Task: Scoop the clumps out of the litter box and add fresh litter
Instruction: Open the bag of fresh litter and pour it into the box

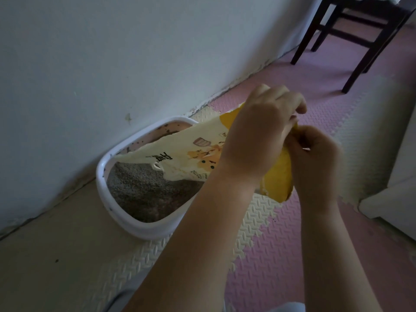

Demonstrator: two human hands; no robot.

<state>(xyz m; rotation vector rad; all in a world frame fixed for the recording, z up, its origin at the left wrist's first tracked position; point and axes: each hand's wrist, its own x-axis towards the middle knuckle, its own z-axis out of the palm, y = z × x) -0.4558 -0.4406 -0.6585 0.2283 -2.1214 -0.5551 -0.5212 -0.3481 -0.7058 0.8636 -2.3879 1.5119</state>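
Note:
A white litter box (pixel 139 228) stands on the floor against the wall, filled with grey litter (pixel 144 192). A cream and yellow litter bag (pixel 184 152) lies tipped over the box, its open mouth pointing down and left over the litter. My left hand (pixel 258 131) grips the bag's yellow bottom end from above. My right hand (pixel 313 158) pinches the same end from the right side. No litter is visibly falling. No scoop is in view.
The white wall (pixel 112 64) runs right behind the box. Pink and cream foam mats (pixel 281 255) cover the floor. A dark wooden chair (pixel 351 37) stands at the back right. A pale furniture edge (pixel 396 188) sits on the right.

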